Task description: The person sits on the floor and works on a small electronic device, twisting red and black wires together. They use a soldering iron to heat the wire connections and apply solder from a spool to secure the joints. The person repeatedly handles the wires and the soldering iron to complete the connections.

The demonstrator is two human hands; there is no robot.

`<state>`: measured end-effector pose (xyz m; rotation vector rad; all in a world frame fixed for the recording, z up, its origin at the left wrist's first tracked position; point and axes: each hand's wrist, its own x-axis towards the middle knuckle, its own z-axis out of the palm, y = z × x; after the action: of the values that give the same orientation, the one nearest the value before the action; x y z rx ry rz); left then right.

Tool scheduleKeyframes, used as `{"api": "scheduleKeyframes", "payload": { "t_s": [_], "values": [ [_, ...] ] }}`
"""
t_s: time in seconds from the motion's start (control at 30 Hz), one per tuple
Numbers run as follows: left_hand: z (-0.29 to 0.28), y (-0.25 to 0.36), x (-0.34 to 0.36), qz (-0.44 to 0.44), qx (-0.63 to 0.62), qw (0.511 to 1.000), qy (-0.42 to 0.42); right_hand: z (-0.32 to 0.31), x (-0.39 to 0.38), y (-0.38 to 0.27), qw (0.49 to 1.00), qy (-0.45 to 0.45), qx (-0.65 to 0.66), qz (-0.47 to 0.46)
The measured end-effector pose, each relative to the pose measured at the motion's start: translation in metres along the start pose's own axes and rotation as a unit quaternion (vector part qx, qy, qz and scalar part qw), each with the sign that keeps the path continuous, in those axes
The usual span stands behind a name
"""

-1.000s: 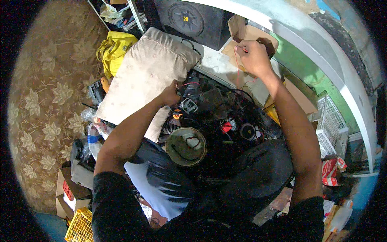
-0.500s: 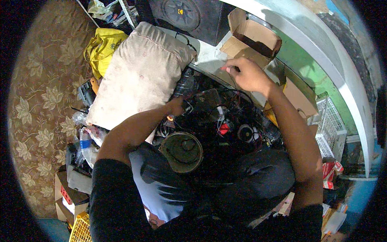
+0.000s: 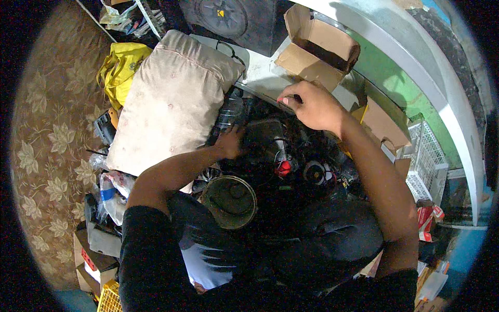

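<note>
Among dark clutter, my left hand [image 3: 230, 139] reaches down beside a clear plastic container [image 3: 230, 112], its fingers loosely extended and partly in shadow. My right hand [image 3: 311, 105] is above the clutter near the white ledge [image 3: 262, 78], thumb and forefinger pinched on a small red bit that looks like wire. A red object [image 3: 283, 167] with thin leads and a round black-and-white part [image 3: 314, 172] lie below my hands. A metal pot [image 3: 228, 203] sits against my folded legs. The pale pillow [image 3: 161, 99] lies left of my left hand.
An open cardboard box [image 3: 306, 67] sits before a black speaker [image 3: 223, 23]. A yellow bag [image 3: 117, 73] and patterned fabric [image 3: 52, 151] are at left. At right are another carton [image 3: 383, 122], a white plastic basket [image 3: 423, 174] and a curved white edge [image 3: 452, 114]; a yellow crate [image 3: 109, 296] is at lower left.
My right hand has come down from beside the open box toward the clutter. My left hand has moved lower, off the pillow's edge. The red wire that hung from my fingers is now mostly hidden.
</note>
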<state>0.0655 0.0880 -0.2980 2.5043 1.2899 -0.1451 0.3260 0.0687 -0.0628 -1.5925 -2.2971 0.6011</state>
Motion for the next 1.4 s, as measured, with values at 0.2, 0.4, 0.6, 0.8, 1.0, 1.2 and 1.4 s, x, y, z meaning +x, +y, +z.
{"api": "scheduleKeyframes", "payload": {
  "t_s": [0.2,0.4,0.6,0.8,1.0,1.2,1.4],
  "values": [
    [0.042,-0.013,0.012,0.271,-0.038,0.953,0.133,0.003,0.0,0.001,1.0,-0.007,0.021,-0.008],
    [0.043,0.01,0.007,0.134,0.1,0.986,-0.018,0.005,-0.001,0.012,1.0,-0.001,0.025,-0.005],
    [0.059,-0.003,0.011,0.14,0.178,0.97,-0.088,0.006,0.001,0.015,1.0,-0.006,0.017,-0.026],
    [0.068,-0.002,0.018,0.129,0.166,0.975,-0.066,0.001,0.002,0.015,0.999,-0.008,0.003,-0.031],
    [0.057,-0.035,0.03,0.224,-0.14,0.956,-0.129,-0.006,-0.003,0.005,1.0,0.007,-0.002,0.004],
    [0.031,-0.023,0.014,0.172,-0.235,0.927,-0.236,-0.009,-0.013,0.021,1.0,0.019,-0.021,-0.011],
    [0.057,-0.038,-0.017,0.288,0.023,0.954,-0.076,-0.004,-0.015,0.007,0.998,0.008,-0.026,-0.049]
  ]
}}
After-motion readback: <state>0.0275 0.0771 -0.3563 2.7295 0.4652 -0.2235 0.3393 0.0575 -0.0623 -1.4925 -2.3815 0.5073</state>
